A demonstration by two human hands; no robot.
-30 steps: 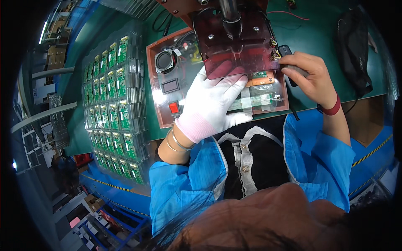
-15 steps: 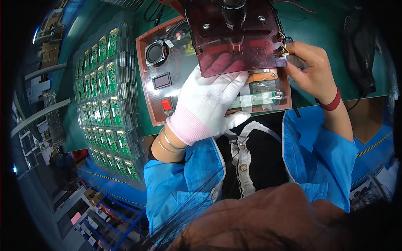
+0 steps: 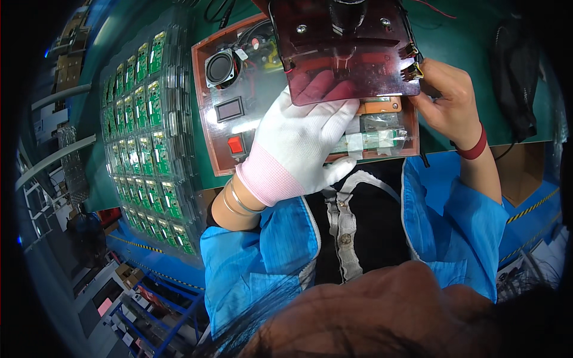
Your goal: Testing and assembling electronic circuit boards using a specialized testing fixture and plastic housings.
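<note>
A dark red translucent panel with two screws is raised over a red-rimmed open case. My left hand, in a white glove with a pink cuff, reaches under the panel's near edge. Its fingers are stretched out and show through the panel; the thumb stands apart. At the panel's right edge, my bare right hand has thumb and forefinger bent together beside small terminals with thin wires. The fingertips are partly hidden, and what they pinch cannot be made out.
Inside the case are a round speaker, a small display and a red switch. Stacked clear trays of green circuit boards stand at left. A black cloth-like item lies at right on the green table.
The panel has shifted slightly right and up, its near edge lifting a little. My left hand keeps its place under it; my right hand stays at its right edge.
</note>
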